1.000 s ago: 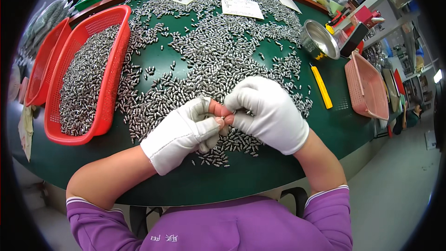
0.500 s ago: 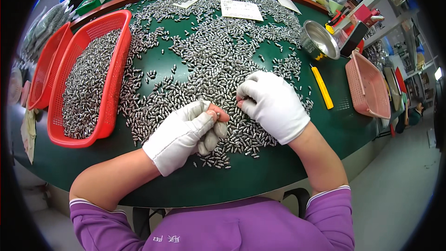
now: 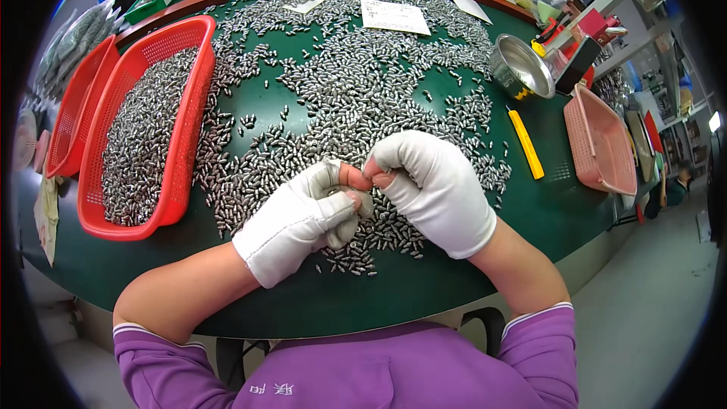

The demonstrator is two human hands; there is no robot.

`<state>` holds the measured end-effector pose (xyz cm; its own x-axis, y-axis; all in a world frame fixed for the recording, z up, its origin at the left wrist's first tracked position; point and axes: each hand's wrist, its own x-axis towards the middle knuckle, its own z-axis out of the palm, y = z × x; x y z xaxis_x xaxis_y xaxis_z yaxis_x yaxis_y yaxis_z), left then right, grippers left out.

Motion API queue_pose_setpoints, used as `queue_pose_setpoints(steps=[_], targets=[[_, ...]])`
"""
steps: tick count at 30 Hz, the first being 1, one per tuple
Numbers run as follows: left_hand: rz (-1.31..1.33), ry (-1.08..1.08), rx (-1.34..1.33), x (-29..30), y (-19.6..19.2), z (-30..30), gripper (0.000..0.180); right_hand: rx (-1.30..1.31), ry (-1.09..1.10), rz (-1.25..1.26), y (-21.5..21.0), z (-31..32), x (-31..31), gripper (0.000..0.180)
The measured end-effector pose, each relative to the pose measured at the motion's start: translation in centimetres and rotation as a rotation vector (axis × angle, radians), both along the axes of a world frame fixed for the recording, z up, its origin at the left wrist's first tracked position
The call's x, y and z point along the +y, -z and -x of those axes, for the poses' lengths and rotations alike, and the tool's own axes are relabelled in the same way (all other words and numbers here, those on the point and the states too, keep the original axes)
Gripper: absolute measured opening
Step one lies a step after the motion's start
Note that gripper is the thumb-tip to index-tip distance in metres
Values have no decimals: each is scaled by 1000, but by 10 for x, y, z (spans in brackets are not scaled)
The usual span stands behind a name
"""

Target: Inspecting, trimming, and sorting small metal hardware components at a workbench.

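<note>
A dark green table (image 3: 273, 98) with a reddish-brown rim fills most of the view, its far edge curving away. Grey floor (image 3: 644, 318) shows at the right and lower left. At the upper right stands pale metal shelving (image 3: 606, 0), crowded with goods. A small bright light (image 3: 714, 121) glows at the far right edge.

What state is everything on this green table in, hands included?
Left hand: white glove with bare fingertips, curled, pinching something small I cannot make out.
Right hand: gloved, fingertips meeting the left hand's.
Small metal parts: loose, spread over the green table.
Red basket: partly filled with the same parts.
Steel bowl: tilted, looks empty.
Pink basket: looks empty.
Yellow knife: lying flat.
</note>
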<state>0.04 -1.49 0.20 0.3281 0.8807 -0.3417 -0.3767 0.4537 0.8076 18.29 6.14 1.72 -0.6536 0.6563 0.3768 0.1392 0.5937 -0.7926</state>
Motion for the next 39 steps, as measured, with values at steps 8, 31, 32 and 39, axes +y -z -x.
queue_pose_setpoints(steps=[8, 31, 32, 39], targets=[[12, -5, 26, -1, 1, -1, 16, -42, -59, -135, -1, -3, 2, 18], [38, -23, 54, -2, 1, -1, 18, -54, -110, -507, -7, -1, 10, 18], [46, -43, 51, -2, 0, -2, 16, -68, -92, -486, -6, -1, 9, 17], [32, -70, 23, -3, 3, -1, 16, -73, -54, -276, -4, -6, 0, 17]])
